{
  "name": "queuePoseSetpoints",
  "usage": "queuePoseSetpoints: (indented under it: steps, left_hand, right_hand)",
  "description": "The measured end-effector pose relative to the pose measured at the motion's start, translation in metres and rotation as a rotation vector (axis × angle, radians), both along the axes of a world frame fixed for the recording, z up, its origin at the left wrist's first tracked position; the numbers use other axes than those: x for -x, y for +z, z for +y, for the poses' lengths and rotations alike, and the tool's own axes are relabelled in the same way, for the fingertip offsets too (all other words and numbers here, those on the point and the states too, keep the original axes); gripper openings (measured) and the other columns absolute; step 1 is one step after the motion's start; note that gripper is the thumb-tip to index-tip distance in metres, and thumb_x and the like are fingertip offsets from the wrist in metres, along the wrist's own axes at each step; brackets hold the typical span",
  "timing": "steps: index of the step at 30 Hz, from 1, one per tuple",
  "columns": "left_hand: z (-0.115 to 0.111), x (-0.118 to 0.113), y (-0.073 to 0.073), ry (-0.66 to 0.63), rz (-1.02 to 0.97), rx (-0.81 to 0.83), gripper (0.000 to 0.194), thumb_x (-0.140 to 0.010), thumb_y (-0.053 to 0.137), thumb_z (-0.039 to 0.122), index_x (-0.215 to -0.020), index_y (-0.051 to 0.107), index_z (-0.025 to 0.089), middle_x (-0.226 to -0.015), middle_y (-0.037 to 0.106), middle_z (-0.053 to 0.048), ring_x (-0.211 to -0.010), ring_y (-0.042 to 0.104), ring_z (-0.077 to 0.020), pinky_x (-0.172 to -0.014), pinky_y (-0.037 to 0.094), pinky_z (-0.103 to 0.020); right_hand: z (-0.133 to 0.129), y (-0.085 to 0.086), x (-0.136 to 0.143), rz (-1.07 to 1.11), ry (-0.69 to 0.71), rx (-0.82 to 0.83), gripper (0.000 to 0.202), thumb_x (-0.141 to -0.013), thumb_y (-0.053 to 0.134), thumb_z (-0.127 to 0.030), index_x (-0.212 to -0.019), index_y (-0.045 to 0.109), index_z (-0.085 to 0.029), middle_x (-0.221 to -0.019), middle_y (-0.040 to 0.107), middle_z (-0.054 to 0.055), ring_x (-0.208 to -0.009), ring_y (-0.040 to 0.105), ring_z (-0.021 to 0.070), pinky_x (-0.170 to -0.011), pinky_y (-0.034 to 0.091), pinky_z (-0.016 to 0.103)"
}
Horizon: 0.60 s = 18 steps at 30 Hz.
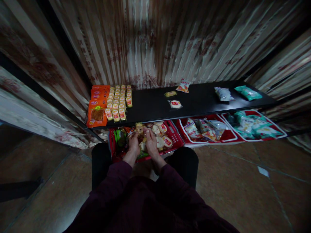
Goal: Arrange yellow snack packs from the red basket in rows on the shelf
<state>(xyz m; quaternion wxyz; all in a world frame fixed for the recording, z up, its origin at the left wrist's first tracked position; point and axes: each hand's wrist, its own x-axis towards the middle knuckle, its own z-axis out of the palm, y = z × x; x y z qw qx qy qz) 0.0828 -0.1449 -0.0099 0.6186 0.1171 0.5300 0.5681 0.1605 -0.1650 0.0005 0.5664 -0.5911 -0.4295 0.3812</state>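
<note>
My left hand (pixel 134 145) and my right hand (pixel 151 144) are close together over a red basket (pixel 177 139) in front of my knees. Between their fingertips is a small yellowish snack in clear wrapping (pixel 139 127), gripped from both sides. Fingers partly cover it, so I cannot tell whether it is one packet or more. Around the hands the basket holds round white wrapped cakes (pixel 167 141) on the right and a green packet (pixel 119 137) on the left.
A black shelf (pixel 148 105) carries orange packets (pixel 97 113), rows of small yellow packets (pixel 119 100), a flat yellow packet (pixel 170 94), a round wrapped cake (pixel 175 104) and several bags. Bagged snacks fill the middle basket (pixel 206 129) and right basket (pixel 255 126). Dark posts flank the shelf.
</note>
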Motion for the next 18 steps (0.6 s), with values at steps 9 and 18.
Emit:
queuePoseSetpoints:
  steps: [9, 18]
  left_hand:
    - [-0.001, -0.004, 0.017, 0.001, -0.159, 0.141, 0.010, -0.072, 0.065, 0.025, -0.073, 0.059, 0.016, -0.062, 0.062, -0.001, -0.053, 0.058, -0.0114, -0.057, 0.047, -0.025]
    - [0.001, -0.005, 0.019, -0.006, -0.206, 0.162, 0.007, -0.075, 0.062, 0.021, -0.071, 0.059, 0.016, -0.064, 0.063, -0.001, -0.056, 0.058, -0.0106, -0.060, 0.047, -0.024]
  right_hand:
    - [-0.001, 0.003, -0.001, 0.021, 0.011, -0.035, 0.046, -0.090, 0.038, -0.051, -0.114, 0.064, -0.021, -0.114, 0.067, 0.008, -0.108, 0.059, 0.0220, -0.097, 0.044, 0.038]
    - [-0.001, 0.007, -0.002, -0.209, 0.010, -0.127, 0.033, -0.090, 0.042, -0.037, -0.105, 0.068, -0.023, -0.110, 0.066, 0.006, -0.106, 0.057, 0.0205, -0.100, 0.040, 0.038]
